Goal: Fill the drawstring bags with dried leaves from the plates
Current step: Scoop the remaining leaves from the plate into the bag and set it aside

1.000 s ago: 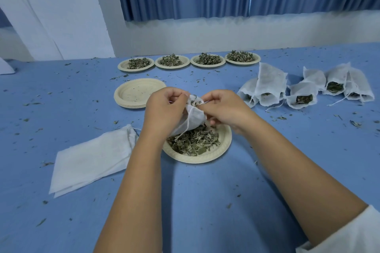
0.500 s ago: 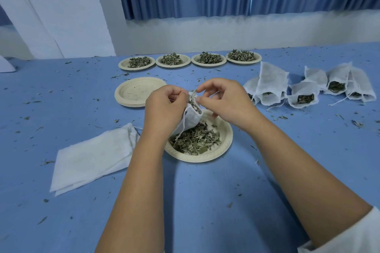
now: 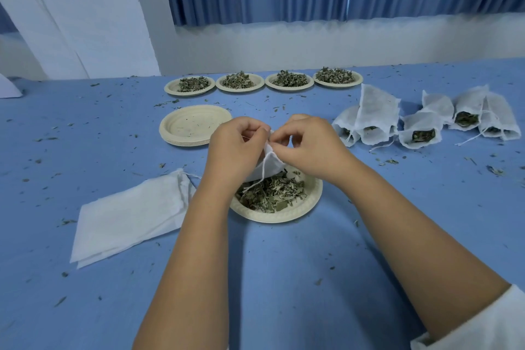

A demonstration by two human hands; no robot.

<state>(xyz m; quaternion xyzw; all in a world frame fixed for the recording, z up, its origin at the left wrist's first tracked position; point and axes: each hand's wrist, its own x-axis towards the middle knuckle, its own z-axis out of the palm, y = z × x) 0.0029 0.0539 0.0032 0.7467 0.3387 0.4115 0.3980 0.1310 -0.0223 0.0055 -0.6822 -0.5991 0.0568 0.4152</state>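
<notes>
A white drawstring bag hangs over a paper plate heaped with dried leaves. My left hand grips the bag's mouth from the left. My right hand pinches the bag's top edge from the right, fingers curled. A loose drawstring dangles from the bag onto the leaves. The bag's opening is hidden behind my fingers.
Flat empty bags lie to the left. A stack of empty plates sits behind. Several plates of leaves line the far edge. Several filled bags lie at right. Leaf crumbs litter the blue table.
My right hand rose from the plate to the bag's mouth and now pinches its top edge. The left hand has kept its grip on the bag.
</notes>
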